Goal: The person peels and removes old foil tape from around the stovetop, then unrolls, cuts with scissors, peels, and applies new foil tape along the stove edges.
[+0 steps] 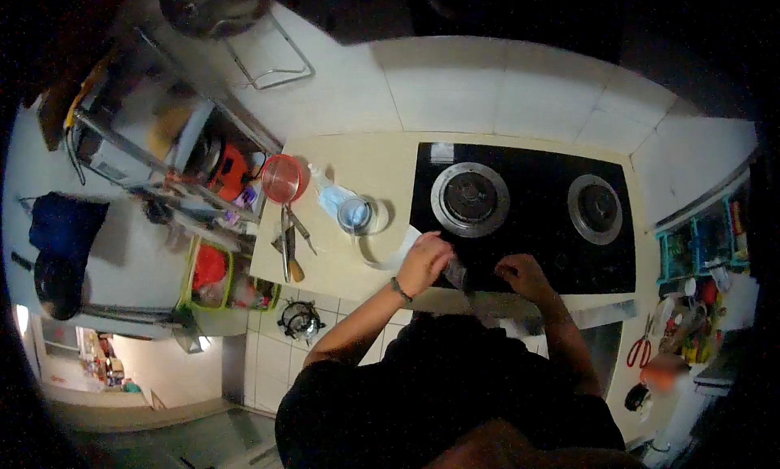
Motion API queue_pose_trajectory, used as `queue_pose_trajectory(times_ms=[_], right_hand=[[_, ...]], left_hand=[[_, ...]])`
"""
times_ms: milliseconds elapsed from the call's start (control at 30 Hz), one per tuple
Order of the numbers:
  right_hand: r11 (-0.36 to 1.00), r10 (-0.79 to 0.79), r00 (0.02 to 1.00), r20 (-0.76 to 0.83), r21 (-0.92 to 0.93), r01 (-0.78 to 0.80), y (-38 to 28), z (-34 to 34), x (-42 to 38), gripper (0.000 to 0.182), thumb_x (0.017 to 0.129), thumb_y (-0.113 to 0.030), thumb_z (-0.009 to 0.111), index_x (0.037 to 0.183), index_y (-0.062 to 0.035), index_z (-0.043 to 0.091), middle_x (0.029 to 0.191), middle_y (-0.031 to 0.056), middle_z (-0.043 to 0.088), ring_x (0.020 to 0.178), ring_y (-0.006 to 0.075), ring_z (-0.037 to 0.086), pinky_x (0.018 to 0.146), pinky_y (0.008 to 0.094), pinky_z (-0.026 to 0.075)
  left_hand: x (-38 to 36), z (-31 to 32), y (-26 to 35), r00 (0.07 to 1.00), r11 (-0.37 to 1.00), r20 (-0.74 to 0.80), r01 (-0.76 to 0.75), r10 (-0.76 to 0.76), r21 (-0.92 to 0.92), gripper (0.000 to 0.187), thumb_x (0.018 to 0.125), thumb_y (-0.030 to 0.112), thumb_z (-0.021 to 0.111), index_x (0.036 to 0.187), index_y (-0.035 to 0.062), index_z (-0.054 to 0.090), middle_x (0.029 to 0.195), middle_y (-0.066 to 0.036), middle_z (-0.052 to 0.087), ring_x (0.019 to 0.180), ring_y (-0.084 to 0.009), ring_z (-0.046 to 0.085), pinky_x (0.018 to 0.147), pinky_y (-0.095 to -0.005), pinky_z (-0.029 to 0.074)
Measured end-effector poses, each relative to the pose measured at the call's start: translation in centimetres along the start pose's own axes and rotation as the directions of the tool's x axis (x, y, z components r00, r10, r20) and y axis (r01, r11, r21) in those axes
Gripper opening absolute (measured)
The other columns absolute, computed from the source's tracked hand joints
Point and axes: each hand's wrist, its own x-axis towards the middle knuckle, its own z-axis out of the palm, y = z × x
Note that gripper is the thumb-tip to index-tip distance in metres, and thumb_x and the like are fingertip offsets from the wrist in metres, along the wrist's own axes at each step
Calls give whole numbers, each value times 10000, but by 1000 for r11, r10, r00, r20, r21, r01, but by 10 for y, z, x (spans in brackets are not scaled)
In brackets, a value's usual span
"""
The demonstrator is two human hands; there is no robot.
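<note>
My left hand (426, 262), with a dark band at its wrist, is closed at the front edge of the black cooktop (532, 225). From its fingers hangs a thin greyish, see-through piece (457, 275) that looks like plastic film. My right hand (524, 276) is over the cooktop's front edge, fingers curled together; whatever they hold, if anything, is too small to make out. A curved white sheet or strip (396, 254) lies beside my left hand on the cream counter (357, 152). Left of that stands a clear glass (354, 215) against a blue-and-white packet (331, 194).
A red-rimmed strainer (283, 179) and several utensils (290, 250) lie on the counter's left end. The cooktop has two round burners, left (470, 199) and right (595, 209). Red-handled scissors (639, 353) are at the right. A burner grate (301, 319) appears low, left of my arm.
</note>
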Motion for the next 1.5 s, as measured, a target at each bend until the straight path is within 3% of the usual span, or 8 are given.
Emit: queue_pose_trajectory(times_ms=[67,467,700,900,1133,1300,1400,1500], right_hand=[[866,-464,799,-383,-388,316,14,30,3,383,776,-194,658,1105,-23,560,1085,148,584,973,266,581,800,373,471],[975,219,967,127,-57,-213,95,142,36,247,871,-123,519,1093,-65,610,1050,139,629,954,291,602,826,370,467],[931,135,988,78,-353,-99,48,111,32,208,846,-206,571,909,-23,647,868,137,657,749,311,626,646,418,474],[958,282,851,-444,176,-226,-11,49,-7,260,851,-238,595,746,0,577,593,103,517,544,170,476,527,351,397],[990,-61,326,-943,-100,-103,-90,-3,-10,233,859,-191,594,740,10,588,637,143,567,543,240,536,527,364,429],[892,-347,700,-624,-451,41,-127,52,92,290,783,-121,573,1067,-64,593,1055,153,586,976,326,561,823,403,475],[882,-403,779,-481,-431,191,-149,57,100,398,786,-142,590,1174,-79,531,1200,147,526,1154,333,460,961,415,399],[811,-578,669,-467,-239,534,-130,55,80,524,774,-160,641,1261,-96,458,1301,121,453,1267,320,345,1031,422,327]], left_hand=[[-18,-5,-24,976,977,42,211,-212,18,74,790,68,600,859,43,587,830,-123,616,805,-309,584,789,-409,459],[-49,-83,-123,967,797,18,201,-256,569,616,685,228,716,1246,114,489,1191,-171,490,1109,-356,451,1001,-537,254],[-81,-97,-204,874,612,163,176,-457,771,614,752,169,605,1335,179,411,1213,-209,473,1182,-312,415,1058,-503,196],[-115,-165,-223,973,427,93,6,-210,904,565,848,127,553,1372,123,342,1174,-181,521,1105,-285,496,970,-413,368],[-84,-147,-130,954,926,229,99,-193,365,636,770,176,596,1337,17,355,1210,-204,498,1154,-356,444,972,-451,355],[7,-58,-21,884,558,402,463,-238,-689,561,843,226,559,1328,41,346,1338,-141,404,1197,-280,427,1034,-415,314],[15,-17,-35,831,378,331,511,-447,-772,535,902,228,493,1357,51,272,1329,-159,381,1183,-271,426,1022,-419,330],[4,-12,-74,969,982,200,-166,146,86,477,942,275,445,1324,41,282,1220,-162,454,1104,-256,472,972,-410,379]])
